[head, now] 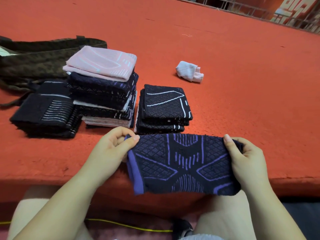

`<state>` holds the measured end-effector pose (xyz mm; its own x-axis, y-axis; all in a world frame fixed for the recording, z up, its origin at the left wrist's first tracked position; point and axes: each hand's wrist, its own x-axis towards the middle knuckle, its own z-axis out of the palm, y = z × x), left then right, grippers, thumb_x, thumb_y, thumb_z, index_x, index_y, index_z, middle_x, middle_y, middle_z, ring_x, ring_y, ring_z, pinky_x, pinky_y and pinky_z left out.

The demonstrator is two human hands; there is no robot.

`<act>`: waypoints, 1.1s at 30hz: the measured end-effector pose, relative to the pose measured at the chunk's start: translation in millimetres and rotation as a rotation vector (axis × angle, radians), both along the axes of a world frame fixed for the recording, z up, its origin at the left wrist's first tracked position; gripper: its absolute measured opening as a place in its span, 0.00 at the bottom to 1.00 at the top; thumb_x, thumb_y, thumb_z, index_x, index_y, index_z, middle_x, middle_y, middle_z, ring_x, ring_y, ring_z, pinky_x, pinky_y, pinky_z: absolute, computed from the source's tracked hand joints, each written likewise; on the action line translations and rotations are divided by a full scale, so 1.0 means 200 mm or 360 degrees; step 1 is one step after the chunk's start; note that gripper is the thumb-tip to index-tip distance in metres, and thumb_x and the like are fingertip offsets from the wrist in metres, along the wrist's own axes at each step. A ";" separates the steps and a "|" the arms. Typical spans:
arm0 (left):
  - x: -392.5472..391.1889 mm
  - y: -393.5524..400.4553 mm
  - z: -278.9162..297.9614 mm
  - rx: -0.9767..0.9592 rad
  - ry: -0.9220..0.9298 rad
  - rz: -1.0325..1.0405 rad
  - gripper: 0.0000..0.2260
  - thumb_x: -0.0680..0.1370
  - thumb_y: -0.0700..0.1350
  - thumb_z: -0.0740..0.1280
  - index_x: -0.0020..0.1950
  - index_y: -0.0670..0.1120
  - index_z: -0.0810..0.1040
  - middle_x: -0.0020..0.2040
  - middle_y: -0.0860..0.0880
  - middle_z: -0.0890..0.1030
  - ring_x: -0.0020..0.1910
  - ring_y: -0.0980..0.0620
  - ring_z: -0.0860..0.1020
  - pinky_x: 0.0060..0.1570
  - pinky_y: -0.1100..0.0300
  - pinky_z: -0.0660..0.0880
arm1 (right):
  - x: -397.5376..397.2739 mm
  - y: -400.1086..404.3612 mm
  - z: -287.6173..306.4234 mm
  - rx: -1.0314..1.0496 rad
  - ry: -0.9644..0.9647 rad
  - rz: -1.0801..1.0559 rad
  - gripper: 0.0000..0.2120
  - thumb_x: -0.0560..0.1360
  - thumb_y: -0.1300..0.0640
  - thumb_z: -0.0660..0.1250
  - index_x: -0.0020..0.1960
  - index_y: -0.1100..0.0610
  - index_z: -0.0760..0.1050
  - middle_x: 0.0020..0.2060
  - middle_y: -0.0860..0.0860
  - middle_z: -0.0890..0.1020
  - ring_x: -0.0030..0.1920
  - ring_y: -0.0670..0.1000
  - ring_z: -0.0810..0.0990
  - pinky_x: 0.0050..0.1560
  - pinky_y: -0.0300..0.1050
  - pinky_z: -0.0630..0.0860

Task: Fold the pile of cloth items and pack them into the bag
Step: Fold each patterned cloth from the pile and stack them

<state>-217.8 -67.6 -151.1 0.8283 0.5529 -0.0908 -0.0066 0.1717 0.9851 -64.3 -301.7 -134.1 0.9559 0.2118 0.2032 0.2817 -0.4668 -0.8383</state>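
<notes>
Head view has you at the near edge of the red table with a dark cloth with purple lines stretched between your hands, its upper edge about level with the table edge and the rest hanging down in front of it toward your lap. The main risk I see is the hanging half: if you fold without first laying the cloth flat, the free lower edge can swing or bunch and the halves will not meet square, so the piece will sit crooked on a stack. A second risk lies just beyond your hands: the short dark stack sits very near the cloth's top edge, and the tall mixed stack, topped by a pink cloth, already looks uneven at its side, so a forward sweep of cloth or knuckles could knock layers askew. The crumpled pale cloth lies well apart to the right, unfolded, and the brown bag lies flat at the far left behind a third dark stack; its mouth is not plainly shown, so packing may need a hand to hold it open. Your left hand is curled, thumb and forefinger pinching the cloth's upper left corner. Your right hand is likewise curled, its thumb on top of the right edge and its fingers wrapped behind it.
</notes>
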 end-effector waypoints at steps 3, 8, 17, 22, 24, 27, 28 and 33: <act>-0.01 0.03 0.01 -0.0062 0.0021 0.0128 0.08 0.77 0.35 0.63 0.41 0.46 0.74 0.30 0.50 0.78 0.26 0.57 0.75 0.27 0.66 0.74 | 0.02 -0.02 0.00 0.0046 0.0026 -0.0057 0.12 0.78 0.52 0.65 0.36 0.49 0.77 0.31 0.43 0.82 0.37 0.45 0.79 0.45 0.46 0.73; -0.04 0.06 0.04 -0.0115 0.0045 0.0045 0.03 0.75 0.37 0.65 0.43 0.45 0.75 0.29 0.50 0.80 0.24 0.58 0.75 0.27 0.66 0.75 | 0.01 -0.03 0.02 0.0043 0.0086 -0.0028 0.10 0.77 0.52 0.66 0.37 0.50 0.79 0.34 0.45 0.82 0.37 0.45 0.79 0.43 0.45 0.73; 0.00 -0.01 -0.04 0.1435 0.0140 0.0428 0.07 0.75 0.48 0.67 0.53 0.50 0.78 0.51 0.55 0.78 0.52 0.57 0.75 0.56 0.64 0.70 | 0.00 0.06 -0.05 -0.0216 -0.0072 -0.0045 0.12 0.74 0.55 0.70 0.57 0.53 0.76 0.50 0.45 0.79 0.54 0.47 0.78 0.54 0.40 0.70; -0.05 -0.16 -0.12 0.2070 -0.0147 -0.0428 0.14 0.73 0.58 0.66 0.52 0.52 0.80 0.55 0.55 0.80 0.58 0.56 0.75 0.65 0.57 0.64 | -0.22 0.17 -0.10 -0.0388 -0.0470 0.0738 0.19 0.72 0.45 0.68 0.59 0.53 0.77 0.55 0.43 0.78 0.59 0.40 0.73 0.62 0.29 0.65; -0.08 -0.13 -0.20 0.2103 -0.0081 -0.0567 0.15 0.71 0.58 0.67 0.53 0.52 0.79 0.55 0.56 0.80 0.58 0.57 0.75 0.68 0.56 0.63 | -0.28 0.18 -0.16 -0.0499 -0.0323 0.1063 0.23 0.70 0.39 0.65 0.59 0.50 0.78 0.58 0.43 0.79 0.63 0.38 0.71 0.65 0.32 0.64; -0.13 -0.06 -0.24 0.1888 -0.0037 -0.0527 0.13 0.71 0.56 0.68 0.52 0.51 0.79 0.52 0.57 0.81 0.55 0.59 0.77 0.67 0.61 0.64 | -0.28 0.15 -0.23 -0.0603 -0.0247 0.1188 0.28 0.67 0.35 0.64 0.62 0.47 0.76 0.64 0.38 0.72 0.70 0.38 0.64 0.71 0.37 0.58; -0.15 -0.04 -0.24 0.1780 -0.0030 -0.0481 0.13 0.71 0.56 0.68 0.51 0.51 0.79 0.50 0.57 0.81 0.54 0.60 0.77 0.67 0.64 0.64 | -0.27 0.14 -0.25 -0.0606 -0.0254 0.1190 0.27 0.67 0.35 0.64 0.63 0.47 0.76 0.65 0.38 0.71 0.71 0.38 0.63 0.71 0.38 0.57; -0.17 -0.03 -0.17 0.1478 -0.0029 -0.0184 0.11 0.69 0.58 0.67 0.49 0.57 0.77 0.46 0.61 0.80 0.49 0.68 0.76 0.52 0.79 0.65 | -0.26 0.15 -0.24 -0.0595 -0.0390 0.1073 0.18 0.69 0.46 0.66 0.57 0.50 0.80 0.60 0.42 0.78 0.65 0.37 0.69 0.67 0.37 0.65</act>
